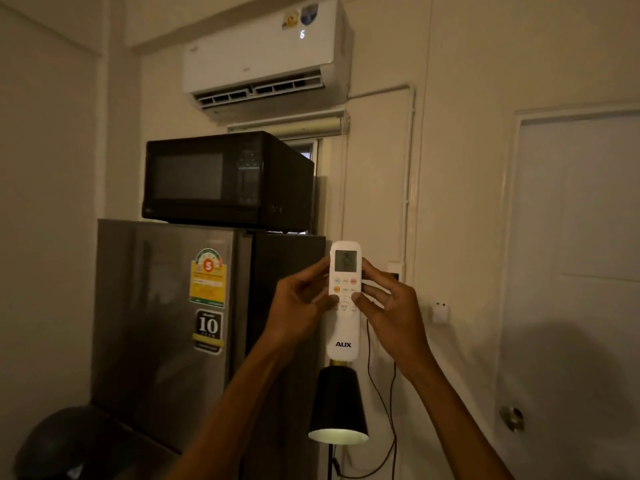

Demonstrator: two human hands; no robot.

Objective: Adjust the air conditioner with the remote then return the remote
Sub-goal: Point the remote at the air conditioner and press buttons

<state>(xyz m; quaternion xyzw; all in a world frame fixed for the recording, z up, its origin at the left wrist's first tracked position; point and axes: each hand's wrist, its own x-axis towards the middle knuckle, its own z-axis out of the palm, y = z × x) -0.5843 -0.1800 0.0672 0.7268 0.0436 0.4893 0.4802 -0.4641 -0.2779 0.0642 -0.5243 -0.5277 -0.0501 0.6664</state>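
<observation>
Your fingers wrap both edges of the remote point(344, 299), with each thumb pressed on the round button pad at its middle. You hold it upright between your left hand point(300, 303) and right hand point(391, 308), raised in front of you below the air conditioner point(266, 55). It is a white, slim remote with a small grey screen at the top, orange and white buttons beneath, and "AUX" printed near the bottom. The air conditioner's flap hangs open and a lit digit shows on its front. A black microwave point(227, 180) sits on top of a grey fridge point(162, 313) to your left. A black lamp shade point(338, 405), lit inside, stands just under the remote, with black cords point(381, 393) trailing beside it. A closed door point(575, 271) is on your right.
</observation>
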